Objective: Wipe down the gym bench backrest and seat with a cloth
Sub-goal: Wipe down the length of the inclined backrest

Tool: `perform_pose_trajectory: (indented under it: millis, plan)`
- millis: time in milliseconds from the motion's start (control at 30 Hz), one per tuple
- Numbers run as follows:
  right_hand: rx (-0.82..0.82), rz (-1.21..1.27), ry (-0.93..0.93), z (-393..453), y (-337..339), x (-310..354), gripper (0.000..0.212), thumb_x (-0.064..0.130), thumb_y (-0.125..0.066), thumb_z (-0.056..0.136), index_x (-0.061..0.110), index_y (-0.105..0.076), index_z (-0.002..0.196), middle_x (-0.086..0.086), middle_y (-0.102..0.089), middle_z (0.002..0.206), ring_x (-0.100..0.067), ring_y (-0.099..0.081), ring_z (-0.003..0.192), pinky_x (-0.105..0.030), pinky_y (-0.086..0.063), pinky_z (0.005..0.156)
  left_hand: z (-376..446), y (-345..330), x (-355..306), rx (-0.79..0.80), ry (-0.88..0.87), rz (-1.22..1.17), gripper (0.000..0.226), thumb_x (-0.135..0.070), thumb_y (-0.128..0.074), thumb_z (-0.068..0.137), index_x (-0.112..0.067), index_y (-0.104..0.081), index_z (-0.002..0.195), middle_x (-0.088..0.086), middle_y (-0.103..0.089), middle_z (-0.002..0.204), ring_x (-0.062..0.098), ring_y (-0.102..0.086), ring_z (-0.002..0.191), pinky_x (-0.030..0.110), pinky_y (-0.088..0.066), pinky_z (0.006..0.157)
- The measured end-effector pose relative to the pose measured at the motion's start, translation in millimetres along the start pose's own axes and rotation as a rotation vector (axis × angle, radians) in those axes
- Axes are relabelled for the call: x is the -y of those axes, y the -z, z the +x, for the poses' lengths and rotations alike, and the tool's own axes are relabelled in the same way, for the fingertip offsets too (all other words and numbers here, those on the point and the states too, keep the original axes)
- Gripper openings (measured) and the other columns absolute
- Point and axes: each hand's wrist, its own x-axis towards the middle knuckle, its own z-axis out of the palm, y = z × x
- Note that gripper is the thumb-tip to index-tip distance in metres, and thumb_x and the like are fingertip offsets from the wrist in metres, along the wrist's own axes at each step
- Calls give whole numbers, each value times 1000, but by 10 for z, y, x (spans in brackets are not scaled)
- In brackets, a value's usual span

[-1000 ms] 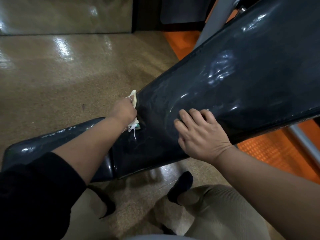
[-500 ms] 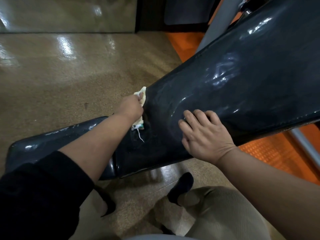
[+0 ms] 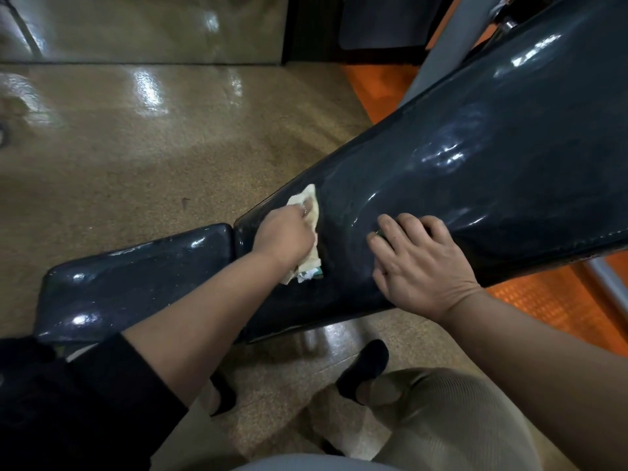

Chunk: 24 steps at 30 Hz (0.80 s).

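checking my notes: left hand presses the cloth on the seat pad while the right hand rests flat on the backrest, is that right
Not quite. In the head view the left hand presses the cloth on the lower end of the backrest, not on the seat pad, which lies bare beside it. The right hand does rest flat on the backrest.

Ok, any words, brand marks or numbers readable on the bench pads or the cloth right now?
None can be read.
backrest: only glare, no label visible.
seat: no marking visible.
cloth under the left hand: green and white print at its lower edge, too crumpled to read.
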Motion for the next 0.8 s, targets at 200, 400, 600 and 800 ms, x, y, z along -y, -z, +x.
perform_pose_trajectory:
  millis: [200, 400, 600, 800]
  plan:
    - [5, 0, -2, -5, -3, -4, 27, 25, -41, 85, 10, -60, 97, -11, -60, 112, -29, -56, 93, -42, -39, 80, -238, -138, 120, -33, -279, -3, 41, -23, -46, 92, -29, -52, 132, 5, -64, 108, 22, -55, 93, 29, -42, 78]
    - [1, 11, -3, -6, -9, -10, 26, 26, -44, 84, 11, -60, 97, -11, -60, 112, -29, -56, 94, -41, -37, 81, -427, -269, 433, -32, -282, 99, 52, -18, -45, 93, -32, -36, 143, 0, -60, 120, 21, -48, 98, 33, -45, 81]
    - [3, 21, -9, -3, -6, -9, 26, 26, -44, 83, 11, -60, 98, -11, -60, 112, -29, -57, 95, -41, -38, 81, 3, -145, 351, -8, 44, -27, 46, -17, -43, 95, -27, -43, 139, 12, -64, 112, 27, -60, 98, 34, -48, 82]
    - [0, 17, 0, -5, -11, -10, 26, 26, -44, 82, 11, -59, 96, -11, -60, 110, -29, -56, 93, -41, -37, 80, 339, -59, 181, -47, 53, -20, 49, -14, -42, 95, -31, -39, 141, 10, -56, 129, 29, -54, 113, 32, -44, 90]
